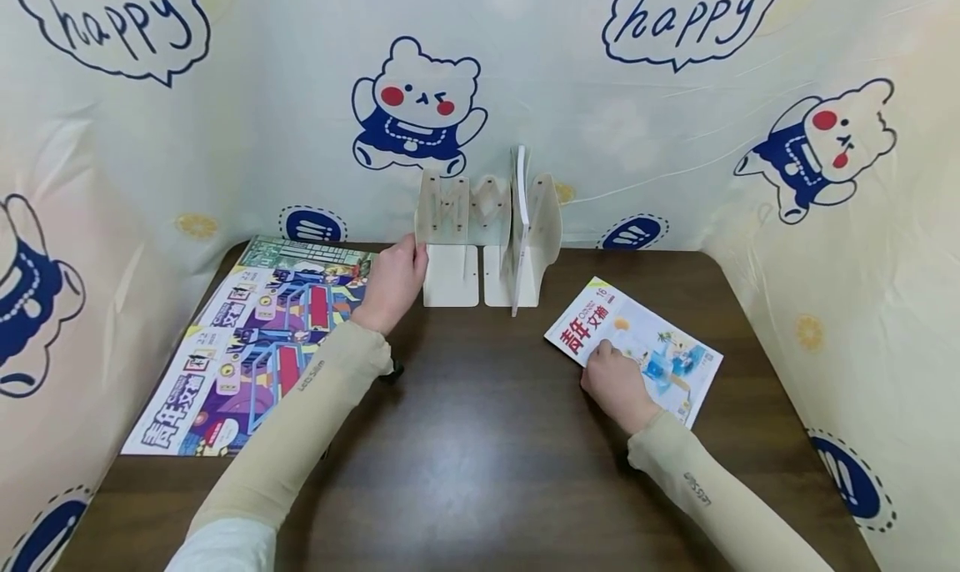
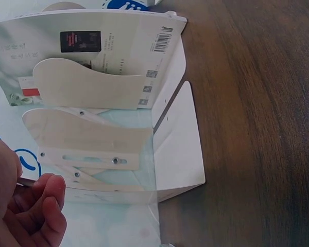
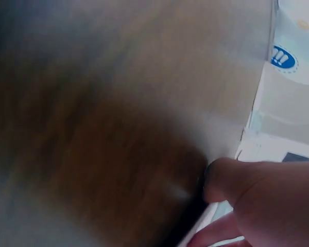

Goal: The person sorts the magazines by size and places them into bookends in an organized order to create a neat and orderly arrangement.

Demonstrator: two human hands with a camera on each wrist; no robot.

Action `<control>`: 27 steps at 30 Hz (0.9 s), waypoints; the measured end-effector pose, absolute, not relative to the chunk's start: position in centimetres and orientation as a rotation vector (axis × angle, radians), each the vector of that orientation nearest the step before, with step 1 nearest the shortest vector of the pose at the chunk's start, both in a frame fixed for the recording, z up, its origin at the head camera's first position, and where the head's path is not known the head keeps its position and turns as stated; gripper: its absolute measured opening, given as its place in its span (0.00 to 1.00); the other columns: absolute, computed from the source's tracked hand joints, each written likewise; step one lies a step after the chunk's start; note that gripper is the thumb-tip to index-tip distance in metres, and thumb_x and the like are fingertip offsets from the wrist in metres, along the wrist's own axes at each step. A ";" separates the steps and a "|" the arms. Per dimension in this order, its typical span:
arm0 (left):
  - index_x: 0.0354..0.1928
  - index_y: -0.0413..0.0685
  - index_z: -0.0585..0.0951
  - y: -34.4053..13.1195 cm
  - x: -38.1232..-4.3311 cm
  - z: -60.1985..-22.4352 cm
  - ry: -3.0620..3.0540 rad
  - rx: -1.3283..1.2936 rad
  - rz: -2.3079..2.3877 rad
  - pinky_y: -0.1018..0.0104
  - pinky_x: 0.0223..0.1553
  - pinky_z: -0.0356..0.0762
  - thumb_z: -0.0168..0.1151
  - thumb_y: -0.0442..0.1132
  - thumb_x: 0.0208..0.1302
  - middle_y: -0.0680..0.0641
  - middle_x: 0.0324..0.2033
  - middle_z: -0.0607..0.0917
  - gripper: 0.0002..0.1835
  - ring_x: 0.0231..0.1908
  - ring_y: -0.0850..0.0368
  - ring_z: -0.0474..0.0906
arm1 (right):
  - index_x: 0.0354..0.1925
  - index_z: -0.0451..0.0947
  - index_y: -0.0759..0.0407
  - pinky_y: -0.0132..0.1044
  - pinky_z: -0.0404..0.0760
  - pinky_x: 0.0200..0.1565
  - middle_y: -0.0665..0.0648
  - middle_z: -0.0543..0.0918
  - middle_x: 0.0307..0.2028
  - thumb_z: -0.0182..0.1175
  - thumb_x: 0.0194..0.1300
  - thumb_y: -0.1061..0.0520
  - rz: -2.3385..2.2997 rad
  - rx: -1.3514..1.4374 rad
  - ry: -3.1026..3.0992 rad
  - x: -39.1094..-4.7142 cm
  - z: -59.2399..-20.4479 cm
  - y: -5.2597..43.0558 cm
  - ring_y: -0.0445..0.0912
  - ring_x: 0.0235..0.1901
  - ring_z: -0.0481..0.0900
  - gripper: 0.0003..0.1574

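A cream-white expandable book rack (image 1: 451, 276) with flat base plates and crisscross links stands at the table's back. My left hand (image 1: 393, 284) pinches the edge of its left end panel; in the left wrist view the curled fingers (image 2: 51, 206) show at that edge. One thin magazine (image 1: 521, 213) stands upright in the rack's right part, its back cover facing the left wrist camera. On the right, my right hand (image 1: 621, 387) grips the lower left edge of a white magazine (image 1: 675, 351) with a blue cover picture. The right wrist view shows the thumb (image 3: 221, 180) at an edge.
Several magazines with purple and blue covers (image 1: 225, 363) lie overlapping on the left of the dark wooden table (image 1: 480, 472), partly under the left forearm. A green cover (image 1: 300, 251) lies at their back. A patterned curtain (image 1: 300, 138) closes off the back and both sides.
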State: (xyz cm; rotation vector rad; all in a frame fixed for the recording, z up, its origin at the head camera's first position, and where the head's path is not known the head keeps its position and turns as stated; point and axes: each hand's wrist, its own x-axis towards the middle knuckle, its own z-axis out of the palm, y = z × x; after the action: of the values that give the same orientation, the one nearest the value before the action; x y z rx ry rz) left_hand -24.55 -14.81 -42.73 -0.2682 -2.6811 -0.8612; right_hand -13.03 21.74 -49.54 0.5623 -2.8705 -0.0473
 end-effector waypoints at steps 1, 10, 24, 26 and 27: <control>0.52 0.33 0.79 -14.8 -24.6 -42.7 -2.684 -0.267 -0.862 0.54 0.26 0.80 0.48 0.44 0.83 0.39 0.27 0.82 0.19 0.27 0.43 0.83 | 0.30 0.79 0.78 0.49 0.78 0.16 0.65 0.72 0.25 0.69 0.61 0.61 -0.066 0.567 -2.867 -13.1 -49.6 21.7 0.56 0.19 0.76 0.17; 0.54 0.32 0.78 -14.5 -24.9 -42.6 -2.692 -0.260 -0.853 0.51 0.29 0.82 0.47 0.44 0.84 0.37 0.28 0.83 0.20 0.29 0.41 0.85 | 0.34 0.82 0.78 0.50 0.82 0.23 0.68 0.76 0.28 0.70 0.63 0.62 -0.180 0.475 -3.001 -13.6 -48.4 21.0 0.57 0.24 0.78 0.15; 0.52 0.32 0.78 -14.4 -24.5 -42.6 -2.726 -0.256 -0.822 0.48 0.32 0.84 0.45 0.44 0.84 0.36 0.31 0.84 0.20 0.33 0.39 0.86 | 0.36 0.81 0.73 0.50 0.80 0.21 0.67 0.78 0.29 0.67 0.66 0.62 -0.132 0.465 -2.960 -14.1 -49.5 21.5 0.57 0.23 0.78 0.11; 0.52 0.32 0.78 -14.5 -24.6 -42.5 -2.720 -0.254 -0.821 0.48 0.32 0.84 0.45 0.44 0.84 0.36 0.31 0.84 0.20 0.33 0.39 0.86 | 0.37 0.80 0.73 0.50 0.80 0.21 0.67 0.79 0.30 0.68 0.66 0.62 -0.129 0.473 -2.951 -14.3 -49.7 21.5 0.57 0.24 0.78 0.12; 0.53 0.32 0.78 -14.5 -24.6 -42.6 -2.717 -0.254 -0.823 0.49 0.32 0.84 0.45 0.44 0.84 0.36 0.31 0.84 0.20 0.33 0.39 0.86 | 0.37 0.80 0.73 0.50 0.81 0.21 0.67 0.79 0.30 0.68 0.66 0.62 -0.125 0.474 -2.947 -14.3 -49.8 21.6 0.58 0.24 0.78 0.12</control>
State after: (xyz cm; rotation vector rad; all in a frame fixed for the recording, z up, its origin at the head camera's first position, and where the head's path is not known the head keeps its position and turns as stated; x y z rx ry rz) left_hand -24.58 -14.50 -42.55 -0.2543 -2.7166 -0.8234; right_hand -14.33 21.55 -49.75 0.4738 -2.9467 -0.1251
